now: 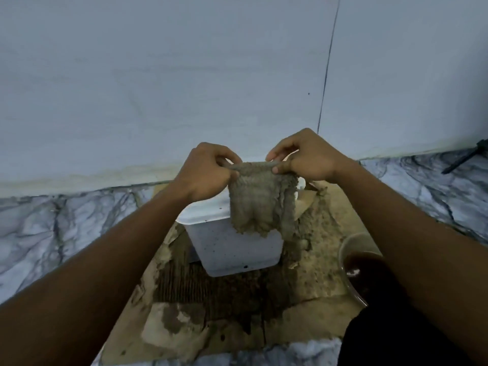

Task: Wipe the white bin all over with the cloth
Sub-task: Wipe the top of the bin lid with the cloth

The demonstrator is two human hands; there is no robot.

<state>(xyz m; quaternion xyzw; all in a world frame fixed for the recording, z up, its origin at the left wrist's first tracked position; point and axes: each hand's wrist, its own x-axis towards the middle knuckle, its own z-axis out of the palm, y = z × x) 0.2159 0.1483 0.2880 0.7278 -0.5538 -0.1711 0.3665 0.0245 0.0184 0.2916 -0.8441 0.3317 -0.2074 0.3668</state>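
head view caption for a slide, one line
Grimy cloth pinched by left hand and right hand over the white bin

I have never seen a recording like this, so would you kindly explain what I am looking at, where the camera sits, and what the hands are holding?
There is no machine here, only a person working with two bare hands. The single picture comes from a camera worn on the person's head, looking forward and down, which is why both arms reach in from the bottom edge. The left hand and the right hand each pinch the top edge of a dirty grey-brown cloth, which hangs in front of the white bin. The bin has dark specks on its side and stands on a muddy sheet of cardboard laid on a marbled floor. At the right is a clear bowl holding something dark. A pale wall is behind.
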